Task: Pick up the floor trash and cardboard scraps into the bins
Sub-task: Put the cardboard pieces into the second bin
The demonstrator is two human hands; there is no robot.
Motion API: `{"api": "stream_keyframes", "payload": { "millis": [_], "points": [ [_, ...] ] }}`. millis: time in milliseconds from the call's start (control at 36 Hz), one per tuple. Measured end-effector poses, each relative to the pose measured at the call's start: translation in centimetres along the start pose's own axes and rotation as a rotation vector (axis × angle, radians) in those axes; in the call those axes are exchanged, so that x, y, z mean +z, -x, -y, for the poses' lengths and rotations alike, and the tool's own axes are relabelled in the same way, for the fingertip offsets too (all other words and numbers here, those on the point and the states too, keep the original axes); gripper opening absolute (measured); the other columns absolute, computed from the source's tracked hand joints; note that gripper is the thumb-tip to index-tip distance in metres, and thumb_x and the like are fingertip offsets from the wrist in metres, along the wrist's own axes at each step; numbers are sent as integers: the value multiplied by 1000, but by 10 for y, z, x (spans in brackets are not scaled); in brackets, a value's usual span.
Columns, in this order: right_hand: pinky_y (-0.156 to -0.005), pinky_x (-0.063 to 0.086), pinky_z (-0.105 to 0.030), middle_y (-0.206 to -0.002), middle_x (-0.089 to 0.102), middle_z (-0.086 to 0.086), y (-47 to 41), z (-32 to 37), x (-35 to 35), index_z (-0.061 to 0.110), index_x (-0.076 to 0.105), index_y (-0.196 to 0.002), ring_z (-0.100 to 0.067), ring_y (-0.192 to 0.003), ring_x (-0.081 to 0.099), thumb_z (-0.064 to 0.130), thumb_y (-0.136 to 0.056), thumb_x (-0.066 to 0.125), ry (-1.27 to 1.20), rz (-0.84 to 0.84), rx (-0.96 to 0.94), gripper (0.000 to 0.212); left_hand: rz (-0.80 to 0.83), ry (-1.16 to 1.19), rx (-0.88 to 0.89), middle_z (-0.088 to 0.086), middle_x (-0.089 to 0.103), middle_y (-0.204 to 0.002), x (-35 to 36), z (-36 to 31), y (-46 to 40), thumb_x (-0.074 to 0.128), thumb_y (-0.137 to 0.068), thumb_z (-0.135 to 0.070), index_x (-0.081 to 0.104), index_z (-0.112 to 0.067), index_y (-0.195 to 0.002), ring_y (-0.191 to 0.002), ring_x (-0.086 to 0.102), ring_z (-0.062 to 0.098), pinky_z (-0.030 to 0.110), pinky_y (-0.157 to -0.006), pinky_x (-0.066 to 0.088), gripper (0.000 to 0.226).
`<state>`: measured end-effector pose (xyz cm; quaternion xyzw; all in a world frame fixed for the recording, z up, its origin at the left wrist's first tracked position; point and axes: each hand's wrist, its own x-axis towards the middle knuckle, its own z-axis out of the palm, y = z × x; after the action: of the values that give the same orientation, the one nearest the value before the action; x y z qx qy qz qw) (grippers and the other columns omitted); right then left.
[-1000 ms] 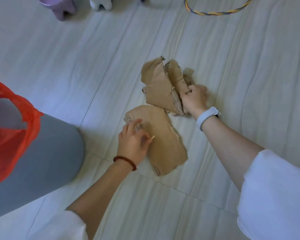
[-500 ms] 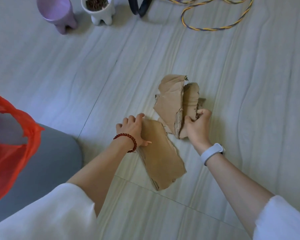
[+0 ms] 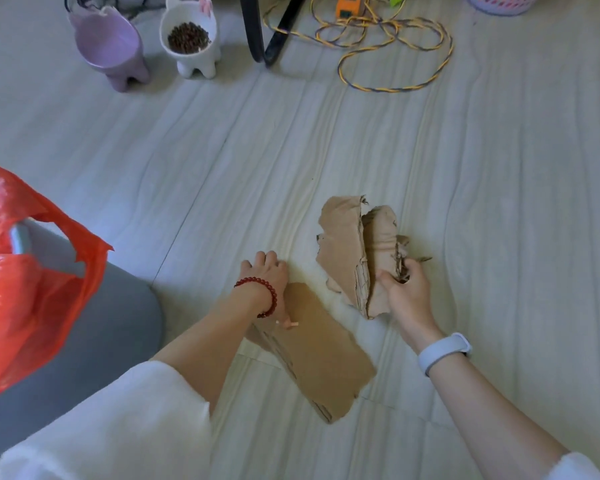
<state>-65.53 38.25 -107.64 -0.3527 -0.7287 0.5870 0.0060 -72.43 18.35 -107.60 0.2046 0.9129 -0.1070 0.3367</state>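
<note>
My right hand (image 3: 405, 292) grips a bundle of torn brown cardboard scraps (image 3: 350, 251), held upright just above the pale floor. A flat, longer cardboard piece (image 3: 321, 351) lies on the floor between my arms. My left hand (image 3: 267, 275), with a red bead bracelet at the wrist, curls its fingers over the far end of that flat piece. An orange plastic bag (image 3: 32, 289) lining a grey bin (image 3: 94, 341) stands at the left, close to my left arm.
At the back stand a purple pet bowl (image 3: 110, 43) and a white pet bowl (image 3: 191, 36) with dry food. Black chair legs (image 3: 267, 29), a coiled yellow-and-blue rope (image 3: 395, 60) and a pink basket (image 3: 499, 3) lie further back.
My right hand lifted the scrap bundle and drew it toward me. My left hand shifted from the flat piece's top onto its far edge. The view tilted up, showing the bowls and rope.
</note>
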Motion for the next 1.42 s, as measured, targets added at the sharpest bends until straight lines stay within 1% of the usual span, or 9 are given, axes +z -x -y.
{"api": "stream_keyframes", "payload": {
  "millis": [222, 361, 472, 639, 889, 1111, 1194, 1278, 1417],
  "points": [
    [-86, 44, -31, -102, 56, -6, 38, 0, -5, 6, 47, -115, -20, -93, 55, 4, -86, 56, 9, -76, 24, 30, 53, 320, 52, -3, 56, -94, 52, -12, 74, 71, -62, -60, 36, -20, -105, -78, 50, 17, 29, -72, 37, 69],
    [-81, 44, -29, -95, 57, -7, 66, 20, -7, 12, 46, -101, -20, -88, 54, -1, -85, 54, 26, -60, -7, 22, 10, 367, 130, -8, 48, -79, 41, -4, 110, 68, -69, -54, 49, -19, -90, -75, 51, 15, 25, -61, 38, 45],
    [-80, 39, -25, -100, 57, -8, 87, 44, -13, 5, 49, -112, -19, -91, 54, 1, -85, 54, 57, -88, -53, 28, -53, 328, 217, -3, 55, -87, 32, 0, 136, 62, -76, -54, 54, -17, -88, -80, 56, 17, 27, -62, 41, 40],
    [-94, 44, -40, -112, 59, -14, 125, 77, -22, 9, 48, -116, -25, -101, 56, 7, -83, 54, 60, -171, -98, 33, -229, 390, 138, 0, 67, -84, 33, 5, 172, 47, -87, -53, 52, -23, -98, -78, 63, 20, 31, -64, 51, 32],
    [-71, 42, -12, -87, 51, 9, 193, 180, -15, 13, 42, -111, -2, -77, 49, 1, -86, 49, -227, -329, -293, 28, -641, 445, 103, 7, 66, -84, -50, 49, 266, 46, -90, -48, 45, -18, -100, -82, 63, 30, 32, -62, 42, 31],
    [-73, 43, -21, -95, 52, -3, 258, 285, 47, 9, 46, -106, -11, -80, 49, 3, -85, 51, -410, -256, -356, 22, -913, 769, -91, 7, 68, -86, -101, 165, 364, 59, -78, -52, 48, -24, -100, -84, 62, 33, 34, -67, 48, 37],
    [-64, 41, -11, -95, 52, -1, 280, 302, 78, 4, 43, -122, -9, -80, 50, 5, -85, 52, -338, -195, -363, 38, -1032, 922, -181, 6, 66, -87, -94, 211, 390, 64, -76, -46, 50, -20, -99, -86, 62, 32, 37, -70, 50, 38],
    [-66, 41, -20, -108, 56, -6, 299, 310, 107, 9, 40, -129, -14, -87, 51, 9, -85, 53, -124, -54, -382, 45, -1047, 943, -309, 5, 60, -85, -83, 254, 405, 64, -78, -41, 47, -18, -98, -86, 59, 33, 33, -66, 43, 35],
    [-64, 42, -29, -91, 54, -4, 333, 310, 147, 13, 28, -138, -23, -80, 55, 18, -86, 51, 436, 172, -473, 57, -946, 821, -487, 5, 59, -83, -63, 303, 412, 51, -78, -49, 45, -26, -104, -80, 60, 34, 32, -66, 48, 34]
  ]
}}
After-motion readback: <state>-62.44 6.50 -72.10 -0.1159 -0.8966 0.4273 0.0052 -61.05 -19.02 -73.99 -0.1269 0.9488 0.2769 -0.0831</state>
